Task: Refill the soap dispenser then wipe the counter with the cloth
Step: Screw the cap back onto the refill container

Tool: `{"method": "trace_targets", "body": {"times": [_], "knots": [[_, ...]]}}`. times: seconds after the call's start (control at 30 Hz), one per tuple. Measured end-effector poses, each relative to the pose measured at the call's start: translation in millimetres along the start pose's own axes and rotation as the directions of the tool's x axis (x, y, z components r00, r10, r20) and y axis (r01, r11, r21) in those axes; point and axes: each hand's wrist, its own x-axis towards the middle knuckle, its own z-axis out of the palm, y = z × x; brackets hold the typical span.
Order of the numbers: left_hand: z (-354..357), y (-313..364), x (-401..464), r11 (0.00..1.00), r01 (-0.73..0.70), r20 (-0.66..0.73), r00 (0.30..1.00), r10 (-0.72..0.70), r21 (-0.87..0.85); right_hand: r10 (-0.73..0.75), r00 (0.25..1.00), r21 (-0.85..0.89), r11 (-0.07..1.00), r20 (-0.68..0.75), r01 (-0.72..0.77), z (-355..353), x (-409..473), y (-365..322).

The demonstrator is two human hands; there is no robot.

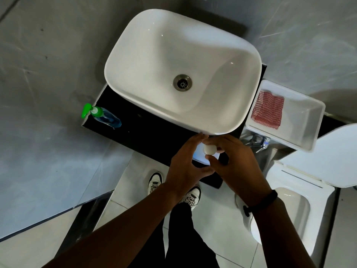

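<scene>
At center frame, just below the sink's (181, 74) near rim, both your hands meet over the front edge of the black counter (139, 132). Your left hand (185, 161) is curled, thumb and fingers wrapped round the side of a white item, prob. a bottle (201, 154), mostly hidden by your hands. Your right hand (237, 163) comes in from the right w/ fingertips pinched on the small round white cap (210, 149) at the top of it; a dark band (264, 200) sits on that wrist. Can't tell if the cap is on tight or loose.

At left of frame, on the counter's far left corner, the soap dispenser (105, 117) w/ green pump and blue liquid stands well apart from your hands, untouched.

At right of frame, a red-and-white checked cloth (268, 110) lies in the upper end of a white tray (301, 120) just beside the sink. Nothing touches the cloth.

Lower right, a white toilet (289, 209) w/ lid up. Bottom center, your dark trousers and white shoes (154, 183) on pale floor tiles.
</scene>
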Motion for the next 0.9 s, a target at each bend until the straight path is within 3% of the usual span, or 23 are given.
{"method": "trace_targets", "body": {"times": [0.17,0.27,0.33,0.5,0.7,0.9], "knots": [[-1.2,5.8,-3.0,1.0,0.013,-0.016,1.0,-0.014,-0.02,0.154,0.983,-0.004,0.988,-0.098,-0.155,8.9,1.1,-8.4],[-2.4,13.9,-2.8,0.999,0.007,-0.062,0.998,-0.01,-0.036,0.085,0.993,0.081,0.994,-0.078,-0.079,8.1,-6.6,-5.0],[-2.1,16.0,-3.0,1.0,-0.02,-0.075,0.997,0.018,-0.019,0.037,0.998,0.045,0.998,-0.051,-0.034,5.5,-11.5,1.2],[-1.5,9.4,-3.7,1.0,0.021,-0.049,0.999,-0.021,0.006,0.132,0.982,-0.027,0.99,-0.133,-0.137,10.6,-4.9,0.3],[-2.7,13.0,-4.7,1.0,0.022,-0.04,0.999,-0.022,-0.005,0.001,1.0,-0.046,0.999,0.017,0.0,-1.9,-9.1,0.8],[-4.6,11.6,-4.2,0.999,0.053,0.012,0.999,-0.053,0.006,0.107,0.991,-0.109,0.987,-0.085,-0.116,0.1,-4.2,-2.3]]}}
